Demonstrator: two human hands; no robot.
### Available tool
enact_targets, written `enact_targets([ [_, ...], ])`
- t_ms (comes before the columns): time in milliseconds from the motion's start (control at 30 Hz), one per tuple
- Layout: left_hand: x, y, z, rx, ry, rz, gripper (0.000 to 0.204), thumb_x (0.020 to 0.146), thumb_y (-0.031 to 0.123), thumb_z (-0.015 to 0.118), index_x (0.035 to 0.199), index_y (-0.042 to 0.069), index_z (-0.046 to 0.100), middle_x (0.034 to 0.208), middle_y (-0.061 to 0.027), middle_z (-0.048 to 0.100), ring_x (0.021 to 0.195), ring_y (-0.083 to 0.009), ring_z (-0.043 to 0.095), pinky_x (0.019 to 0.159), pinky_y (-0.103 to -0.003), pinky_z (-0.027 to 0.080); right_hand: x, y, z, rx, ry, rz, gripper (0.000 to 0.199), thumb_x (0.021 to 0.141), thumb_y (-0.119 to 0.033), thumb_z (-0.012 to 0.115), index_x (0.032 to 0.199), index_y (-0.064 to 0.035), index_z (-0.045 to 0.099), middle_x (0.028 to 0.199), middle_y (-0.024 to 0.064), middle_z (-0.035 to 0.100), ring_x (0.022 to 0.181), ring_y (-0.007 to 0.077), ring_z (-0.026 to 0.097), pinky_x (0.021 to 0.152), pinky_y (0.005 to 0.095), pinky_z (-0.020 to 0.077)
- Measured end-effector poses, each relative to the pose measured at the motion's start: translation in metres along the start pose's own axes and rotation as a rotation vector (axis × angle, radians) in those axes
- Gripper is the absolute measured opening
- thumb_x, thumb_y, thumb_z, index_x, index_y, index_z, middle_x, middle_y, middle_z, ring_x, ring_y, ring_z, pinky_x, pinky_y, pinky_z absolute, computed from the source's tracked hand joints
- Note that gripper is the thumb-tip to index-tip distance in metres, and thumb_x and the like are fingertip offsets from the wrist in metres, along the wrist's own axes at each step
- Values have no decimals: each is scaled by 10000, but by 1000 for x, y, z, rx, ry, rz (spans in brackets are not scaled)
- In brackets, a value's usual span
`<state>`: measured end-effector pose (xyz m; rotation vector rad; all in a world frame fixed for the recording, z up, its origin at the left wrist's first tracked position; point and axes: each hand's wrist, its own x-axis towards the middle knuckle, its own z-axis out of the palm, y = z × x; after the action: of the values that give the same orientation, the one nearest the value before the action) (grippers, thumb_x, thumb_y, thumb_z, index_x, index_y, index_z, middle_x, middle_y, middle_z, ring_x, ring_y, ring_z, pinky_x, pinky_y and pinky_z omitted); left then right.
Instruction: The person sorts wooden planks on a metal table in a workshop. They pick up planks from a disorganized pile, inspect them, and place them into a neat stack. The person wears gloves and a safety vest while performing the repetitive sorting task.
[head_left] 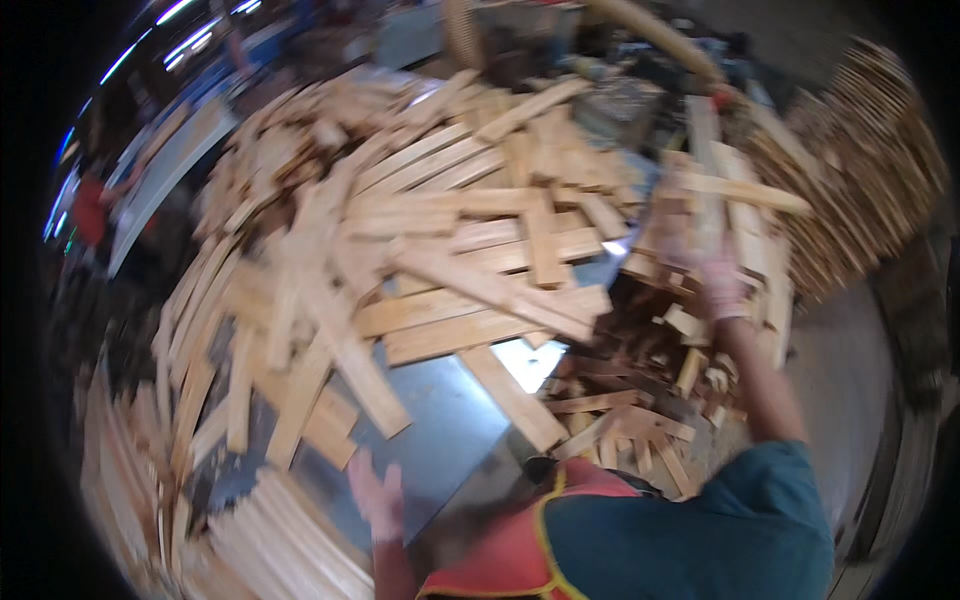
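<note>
Dim workshop all round, with a metal worktop (pixel 440 400) mostly covered by loose wooden slats (pixel 490 287). At 7 o'clock, left hand (pixel 380 502) with fingers spread apart, gripping nothing, just beside some slat ends. At 3 o'clock, right hand (pixel 722 285) at the end of an outstretched arm, badly blurred among more wood; cannot tell whether fingers apart or clamped on a piece. Just beyond, toward 2 o'clock, a long pale slat (pixel 704 170) and a crosswise slat (pixel 755 192) crossing it.

Farther out, some order already: at 7 o'clock, past the left hand, a row of slats (pixel 285 540) lying closely side by side; at 2 o'clock, a tall, dense stack (pixel 880 150) of thin boards. Seemingly left unsorted: the broad jumble from 9 round to 12 o'clock, crossed at every angle, and at 4 o'clock a heap of short pieces (pixel 645 428). To judge by that spread, far from finished, with much more loose than lined up.

Outermost, a ribbed hose (pixel 660 35) at 1 o'clock, ceiling lights (pixel 193 40) near 11, and a person in red (pixel 92 208) between 9 and 10.
</note>
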<state>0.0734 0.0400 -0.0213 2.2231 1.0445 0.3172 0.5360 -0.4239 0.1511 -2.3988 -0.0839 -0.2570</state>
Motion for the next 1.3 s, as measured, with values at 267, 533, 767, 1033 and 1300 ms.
enact_targets([
  [267, 150, 88, 68, 331, 97, -176, 1036, 833, 481, 809, 1623, 0, 343, 1572, -265, 474, 1412, -418, 506, 1204, -496, 396, 179, 103, -98, -830, 223, -180, 763, 965, -327, 695, 1593, 3, 415, 1573, 261, 500, 1408, 449, 504, 1168, 457, 431],
  [533, 116, 59, 34, -1407, -183, -418, 797, 768, 206, 771, 1480, -18, 490, 1266, -190, 660, 1102, -347, 700, 974, -455, 581, -18, -100, 231, 97, -789, -759, 670, 895, -206, 778, 1494, -6, 554, 1432, 260, 619, 1362, 371, 583, 1156, 407, 459],
  [767, -70, 53, -47, -834, 191, -595, 657, 746, 96, 712, 1377, -37, 589, 1111, -140, 688, 997, -238, 700, 906, -346, 586, -184, -249, 352, 83, -1299, -1045, 633, 910, -320, 696, 1453, -24, 559, 1417, 246, 608, 1337, 411, 562, 1156, 470, 447],
  [1033, -227, -29, -47, 339, 391, -367, 584, 789, 82, 698, 1365, 7, 635, 1416, -180, 635, 1399, -421, 531, 1167, -515, 421, -277, -388, 502, -541, -831, -1522, 772, 876, -202, 676, 1602, -111, 429, 1596, 186, 495, 1527, 353, 419, 1241, 487, 334],
  [1300, -264, -97, -35, 397, 408, -389, 582, 893, 169, 702, 1447, 43, 575, 1489, -159, 576, 1434, -399, 496, 1182, -542, 400, -253, -366, 436, -892, -855, -1813, 477, 916, -226, 657, 1389, -217, 597, 1282, 70, 680, 1209, 307, 668, 1001, 449, 510],
])
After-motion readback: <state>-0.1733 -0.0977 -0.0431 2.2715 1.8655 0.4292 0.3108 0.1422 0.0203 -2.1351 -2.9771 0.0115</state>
